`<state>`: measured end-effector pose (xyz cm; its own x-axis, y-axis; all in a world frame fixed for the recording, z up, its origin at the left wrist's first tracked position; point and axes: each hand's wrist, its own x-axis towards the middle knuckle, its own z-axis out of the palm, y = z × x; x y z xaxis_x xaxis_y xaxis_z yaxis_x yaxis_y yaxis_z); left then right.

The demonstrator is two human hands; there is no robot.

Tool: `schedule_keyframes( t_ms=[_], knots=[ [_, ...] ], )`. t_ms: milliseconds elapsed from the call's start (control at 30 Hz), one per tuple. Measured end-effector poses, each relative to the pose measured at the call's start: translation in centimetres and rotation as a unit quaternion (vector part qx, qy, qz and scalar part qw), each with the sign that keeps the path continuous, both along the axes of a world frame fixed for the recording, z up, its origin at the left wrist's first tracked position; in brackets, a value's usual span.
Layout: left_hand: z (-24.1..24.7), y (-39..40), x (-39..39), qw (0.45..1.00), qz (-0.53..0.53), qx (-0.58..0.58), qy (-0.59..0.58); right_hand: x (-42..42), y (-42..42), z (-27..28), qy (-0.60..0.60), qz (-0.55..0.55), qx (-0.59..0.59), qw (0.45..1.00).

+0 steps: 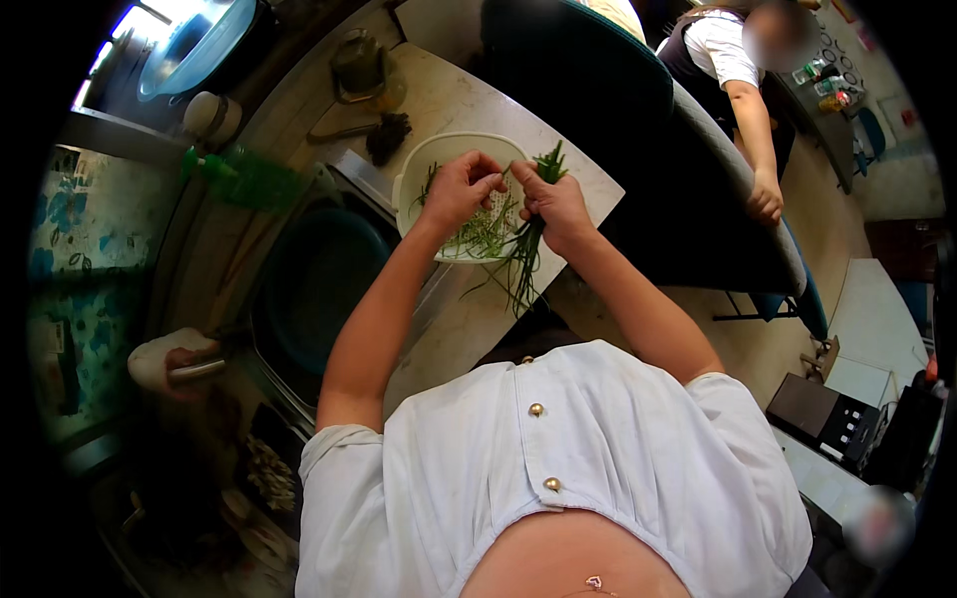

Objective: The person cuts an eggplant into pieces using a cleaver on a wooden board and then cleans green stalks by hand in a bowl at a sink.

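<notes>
My right hand (555, 203) grips a bunch of long, thin green stems (528, 258), likely chives or a similar leafy vegetable. The cut-looking tops stick up past my thumb and the loose ends droop toward me. Close beside it, my left hand (469, 187) has thumb and forefinger pinched together on a thin green stem (508, 169) near my right thumb. Beneath both hands is a pale plastic colander (457, 142) on a light countertop (448, 90). Green scraps and strands (482, 233) lie in the colander.
Left of the counter, a sink holds a dark blue basin (325, 280); a faucet wrapped in cloth (176, 362) juts beside it. A dark scrubbing brush (387, 138), a jar (360, 67) and a green plastic bottle (250, 179) stand nearby. At right, a person (748, 112) touches a covered board's edge (762, 232).
</notes>
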<state>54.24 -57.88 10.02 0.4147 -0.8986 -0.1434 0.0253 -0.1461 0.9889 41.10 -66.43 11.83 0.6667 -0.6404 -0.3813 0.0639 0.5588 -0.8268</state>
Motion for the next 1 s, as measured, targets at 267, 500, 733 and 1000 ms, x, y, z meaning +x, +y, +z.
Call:
schedule_keyframes(
  t_ms=[267,500,733,1000],
  knots=[
    [0.4,3.8,3.2,0.932,0.001,0.069,-0.356,0.3,-1.7,2.7,-0.092,-0.039,-0.041,0.994],
    [-5.1,3.7,4.1,0.821,-0.049,0.125,-0.556,-1.6,-2.0,4.6,-0.109,-0.036,-0.013,0.993],
    [-5.5,2.8,5.0,0.882,-0.004,0.146,-0.448,-2.8,-1.8,2.7,-0.090,0.015,0.060,0.994],
    [1.4,1.7,4.7,0.981,-0.002,0.166,-0.102,-2.2,-1.1,1.5,-0.044,0.046,0.084,0.994]
  ],
)
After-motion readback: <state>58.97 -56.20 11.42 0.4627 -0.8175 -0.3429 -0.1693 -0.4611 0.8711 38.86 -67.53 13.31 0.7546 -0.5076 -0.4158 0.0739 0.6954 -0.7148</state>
